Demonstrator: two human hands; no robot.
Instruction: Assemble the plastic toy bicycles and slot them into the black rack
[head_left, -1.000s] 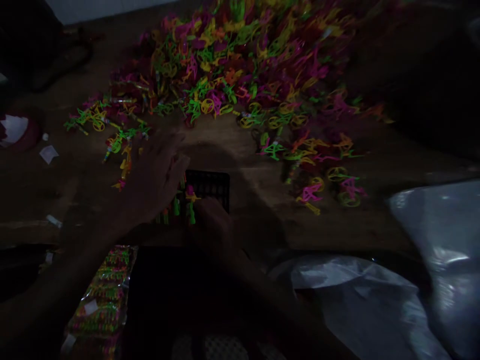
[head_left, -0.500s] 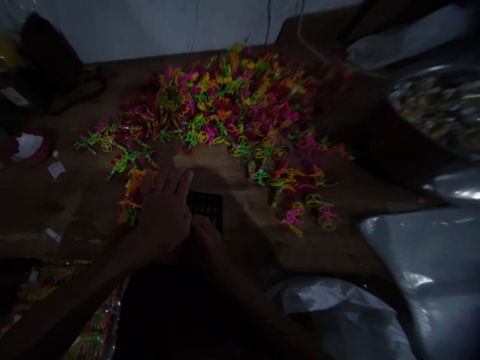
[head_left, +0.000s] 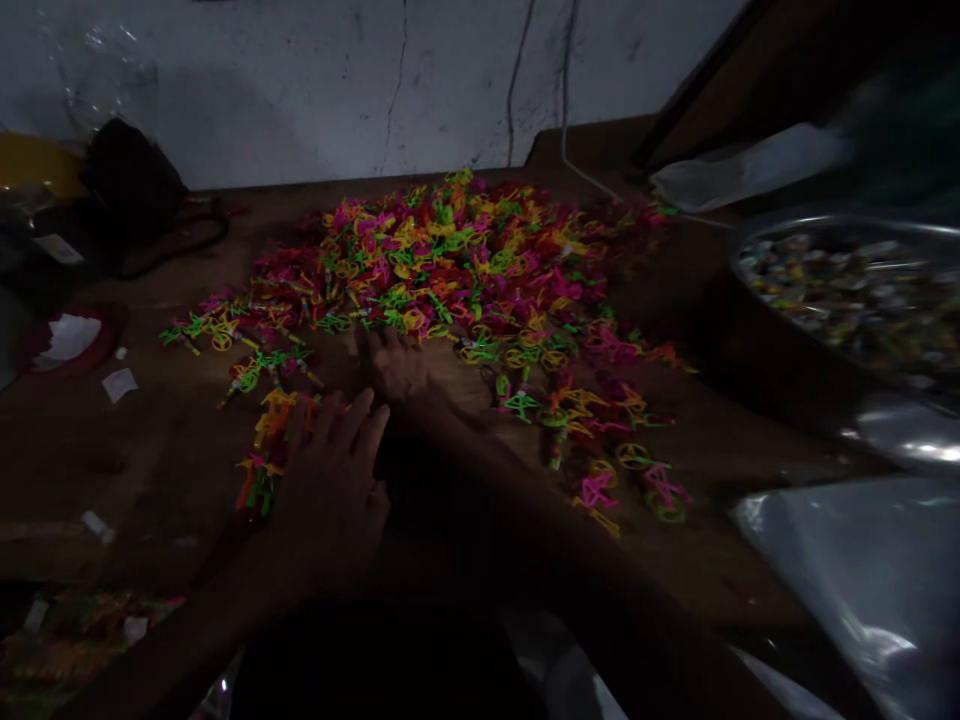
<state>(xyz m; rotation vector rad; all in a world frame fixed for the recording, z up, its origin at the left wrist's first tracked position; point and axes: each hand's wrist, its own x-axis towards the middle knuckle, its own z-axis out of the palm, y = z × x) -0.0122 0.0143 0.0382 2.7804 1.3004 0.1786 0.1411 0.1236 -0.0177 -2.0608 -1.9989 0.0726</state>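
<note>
A big heap of small neon plastic toys point(head_left: 457, 260), pink, green, yellow and orange, covers the middle of a dark wooden table point(head_left: 135, 440). My right hand point(head_left: 396, 366) stretches forward with fingers spread at the near edge of the heap. My left hand point(head_left: 334, 480) lies flat, fingers apart, just right of a small cluster of orange and green toys point(head_left: 266, 450). The scene is very dim. A black tray seen earlier is hidden under my arms.
A metal basin point(head_left: 847, 290) of small wrapped items stands at the right. Shiny plastic bags point(head_left: 847, 560) lie at the lower right. Paper scraps point(head_left: 120, 383) and a red dish point(head_left: 64, 340) sit at the left, a black bag point(head_left: 127, 190) at the back.
My right hand has left the black tray and reached forward to the heap's edge. My left hand stays flat near the cluster. The camera has tilted up, showing the wall and the basin.
</note>
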